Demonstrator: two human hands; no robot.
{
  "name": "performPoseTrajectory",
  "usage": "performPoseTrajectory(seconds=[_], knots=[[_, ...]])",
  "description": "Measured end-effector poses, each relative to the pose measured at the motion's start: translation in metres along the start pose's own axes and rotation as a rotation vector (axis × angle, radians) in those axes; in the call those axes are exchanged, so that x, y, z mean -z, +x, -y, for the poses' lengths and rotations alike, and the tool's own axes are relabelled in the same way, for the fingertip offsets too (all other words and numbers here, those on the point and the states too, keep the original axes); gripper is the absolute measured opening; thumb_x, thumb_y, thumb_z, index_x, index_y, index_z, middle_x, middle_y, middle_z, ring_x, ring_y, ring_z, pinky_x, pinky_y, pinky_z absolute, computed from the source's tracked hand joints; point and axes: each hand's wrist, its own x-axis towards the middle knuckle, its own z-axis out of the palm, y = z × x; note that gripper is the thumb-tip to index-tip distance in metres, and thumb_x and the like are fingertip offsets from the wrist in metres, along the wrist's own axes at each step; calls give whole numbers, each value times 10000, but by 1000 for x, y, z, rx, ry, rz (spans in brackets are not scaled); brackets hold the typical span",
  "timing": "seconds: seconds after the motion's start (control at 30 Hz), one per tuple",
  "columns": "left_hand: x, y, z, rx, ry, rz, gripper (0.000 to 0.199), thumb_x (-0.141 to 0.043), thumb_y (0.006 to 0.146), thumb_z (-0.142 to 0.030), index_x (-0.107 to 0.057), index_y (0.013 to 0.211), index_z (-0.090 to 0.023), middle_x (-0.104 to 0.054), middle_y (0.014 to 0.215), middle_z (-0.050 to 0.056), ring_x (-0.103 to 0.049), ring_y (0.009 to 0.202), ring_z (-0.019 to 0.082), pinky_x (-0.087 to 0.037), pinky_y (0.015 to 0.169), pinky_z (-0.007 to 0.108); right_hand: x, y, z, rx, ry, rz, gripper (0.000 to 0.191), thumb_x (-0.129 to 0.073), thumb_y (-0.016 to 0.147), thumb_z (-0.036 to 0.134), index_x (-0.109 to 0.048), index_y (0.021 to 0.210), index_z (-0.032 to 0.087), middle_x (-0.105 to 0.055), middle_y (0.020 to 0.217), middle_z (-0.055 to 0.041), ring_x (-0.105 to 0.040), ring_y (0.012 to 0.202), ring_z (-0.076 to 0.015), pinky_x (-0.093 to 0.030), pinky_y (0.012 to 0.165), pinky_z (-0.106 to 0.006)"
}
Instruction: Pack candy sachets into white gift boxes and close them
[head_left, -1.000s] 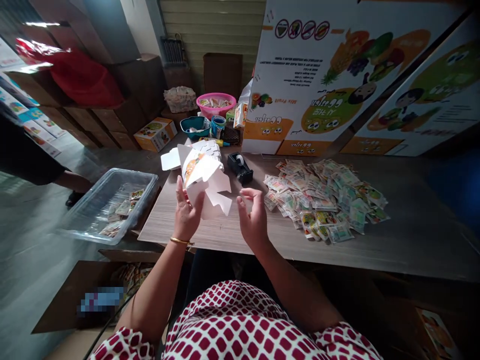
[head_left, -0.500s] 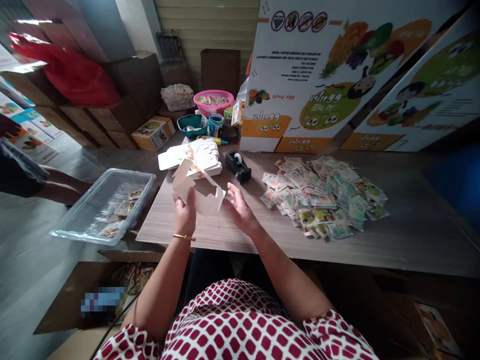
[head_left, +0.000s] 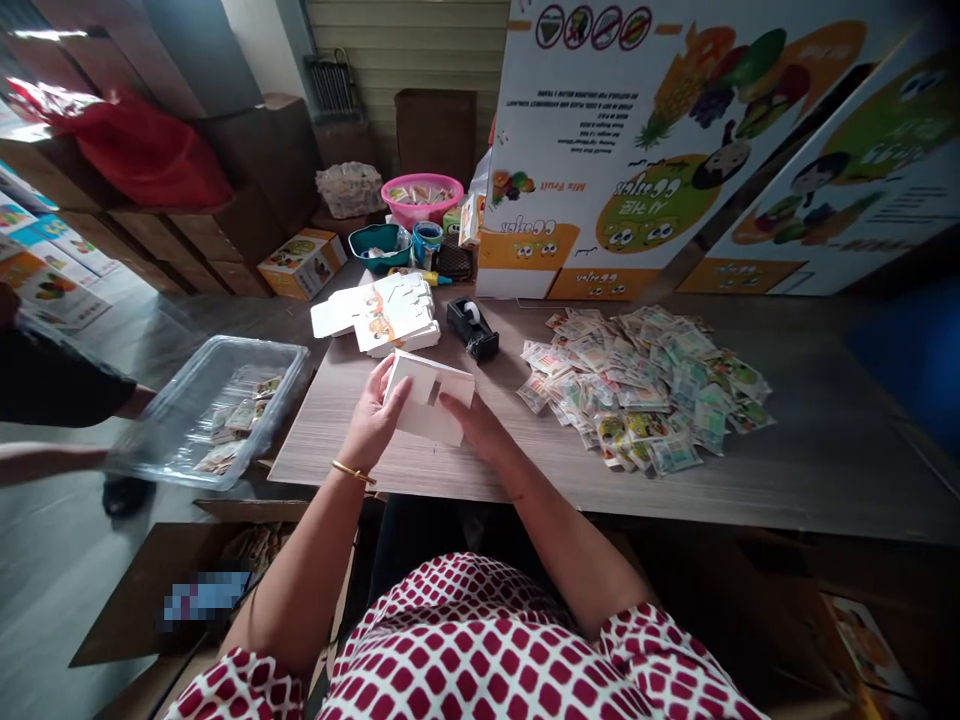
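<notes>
A small white carton [head_left: 430, 424] is held above the front of the table, its plain side and folded flaps facing me. My left hand [head_left: 373, 418] grips its left side, thumb on the near face. My right hand [head_left: 474, 424] holds the right side, thumb by a gap between two flaps. Just beyond lies a stack of flattened printed cartons [head_left: 397, 308]. Beside that stack stands a black tape dispenser [head_left: 474, 330]. A wide pile of small filled sachets [head_left: 649, 380] spreads over the table to the right of my hands.
Large printed cartons [head_left: 570, 220] line the table's back edge. A pink basket [head_left: 424, 212] and a teal bowl [head_left: 380, 262] stand behind the stack. Left of the table are a clear plastic tub [head_left: 161, 455] holding sachets, an open cardboard box [head_left: 124, 595], and another person's legs [head_left: 56, 460].
My right hand, apart with fingers spread before, now grips the carton's right side. The carton has turned and come slightly nearer, its flaps folded inward. The person at left has shifted.
</notes>
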Motion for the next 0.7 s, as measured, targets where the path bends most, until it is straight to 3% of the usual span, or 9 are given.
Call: performPoseTrajectory(seconds=[0.07,0.13,0.2,0.3,0.4,0.57,0.63,0.7], knots=[[1,2,-3,-14,95,-22,794,-720,859,-608,-482,1528,-252,-626,1455,99,-619,1281,291,-540,996,342,3,-3,9,98,-166,-117,850,-642,911,543,-313,1602,175,-461,1572,-200,-482,1426,-351,-427,1146,-539],[2,4,-5,11,158,-42,782,-714,852,-628,-521,1514,-259,-664,1411,91,-649,1230,298,-556,943,336,8,-9,20,315,-383,-213,809,-640,930,487,-318,1609,187,-279,1684,-181,-272,1561,-340,-287,1241,-555],[4,5,-8,39,141,-19,801,-735,820,-646,-563,1485,-233,-673,1399,101,-659,1209,308,-561,922,332,16,-17,33,551,-539,-115,621,-561,996,422,-413,1572,244,-271,1701,-120,-197,1594,-295,-194,1282,-544],[7,6,-15,73,56,48,860,-800,748,-643,-606,1440,-171,-676,1389,134,-663,1200,318,-566,898,320,29,-25,51,706,-500,164,459,-530,1030,457,-561,1464,310,-480,1595,-77,-387,1517,-259,-236,1276,-496],[7,4,-21,113,33,60,881,-833,712,-633,-611,1437,-186,-706,1338,131,-694,1127,303,-575,836,305,38,-25,64,551,-201,254,535,-508,1009,613,-591,1437,303,-515,1563,-79,-465,1458,-264,-313,1239,-463],[6,0,-23,156,22,75,919,-852,690,-623,-585,1461,-201,-739,1265,131,-728,1001,288,-589,787,327,45,-11,62,191,237,488,862,-294,922,865,-429,1568,311,-370,1664,-74,-354,1529,-273,-301,1241,-490],[7,-1,-21,160,23,106,895,-850,707,-605,-586,1460,-200,-739,1263,135,-727,1022,302,-595,826,357,41,-8,57,105,232,472,880,-412,893,863,-405,1582,317,-336,1680,-74,-345,1532,-279,-296,1243,-505],[6,0,-19,131,-2,115,860,-866,704,-572,-612,1430,-189,-716,1309,149,-699,1134,333,-582,932,392,33,-8,53,20,108,401,956,-706,809,739,-378,1599,312,-362,1663,-93,-404,1494,-308,-349,1218,-510]])
